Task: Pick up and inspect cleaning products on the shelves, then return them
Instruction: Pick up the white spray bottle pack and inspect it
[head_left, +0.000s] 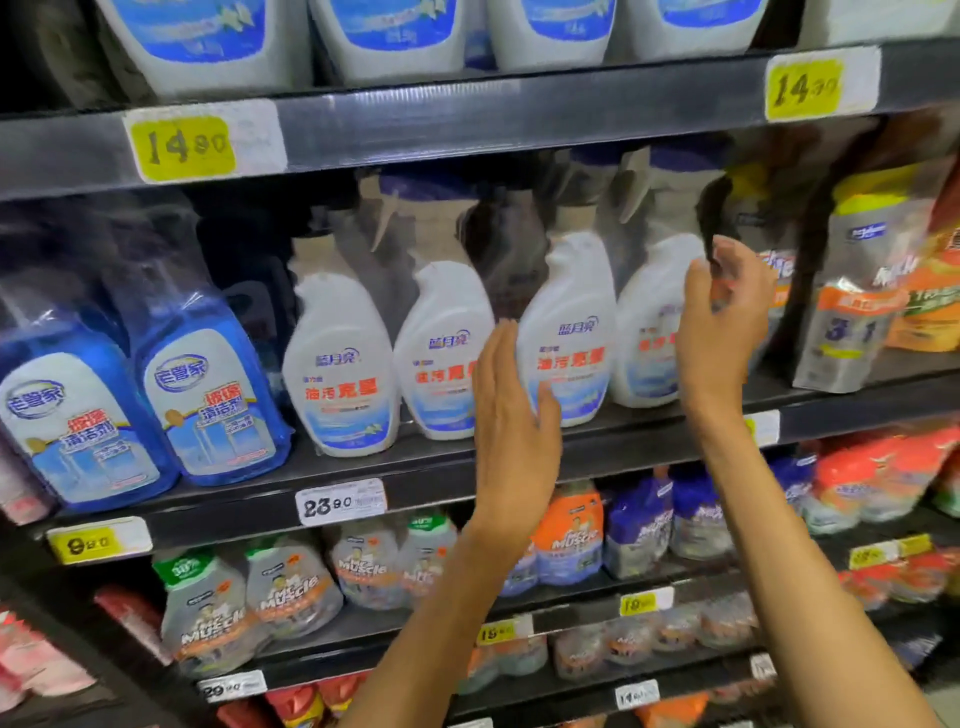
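Several white spray bottles with red lettering stand in a row on the middle shelf (649, 447). My left hand (511, 415) is raised with its fingers straight, just left of the third white bottle (571, 332); its thumb touches that bottle's lower left side. My right hand (722, 322) hovers in front of the fourth white bottle (641, 332) with loosely curled fingers and holds nothing. It covers that bottle's right side. The first white bottle (340, 364) and the second white bottle (441, 353) stand untouched to the left.
Two blue glass-cleaner bottles (208, 395) stand at the left of the same shelf, silver and orange refill pouches (852, 291) at the right. The upper shelf (467, 119) holds large white jugs. Mr Muscle pouches (291, 587) fill the shelves below.
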